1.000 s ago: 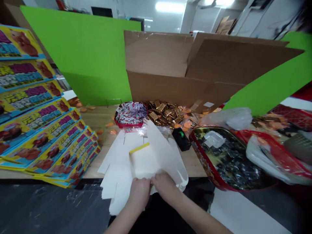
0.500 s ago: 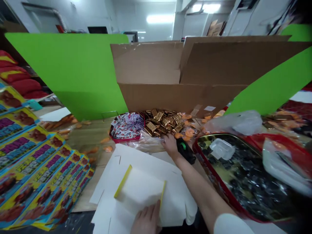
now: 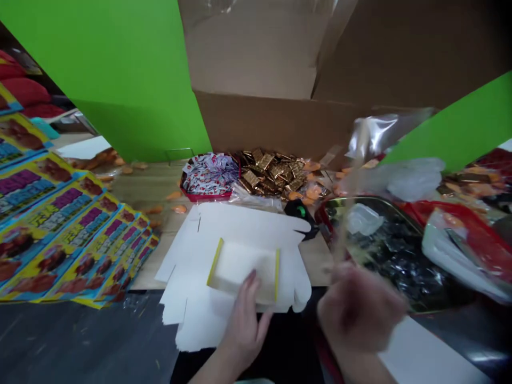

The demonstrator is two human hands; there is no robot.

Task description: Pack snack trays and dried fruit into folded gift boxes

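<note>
The white die-cut card blank lay flat on the bench, with a yellow-edged panel sitting at its middle. My left hand was over the blank's near part, its fingers loosely apart, the fingertips touching the panel without pinching it. My right hand was beyond the blank's right side, too blurred for me to tell whether it gripped the clear plastic film rising above it. Past the blank lay a red tray of wrapped sweets, a heap of gold-wrapped squares and a black object. A metal tin of dark wrapped pieces sat to the right, printed yellow-and-blue cards lay stacked to the left, and an open cardboard box stood behind.
</note>
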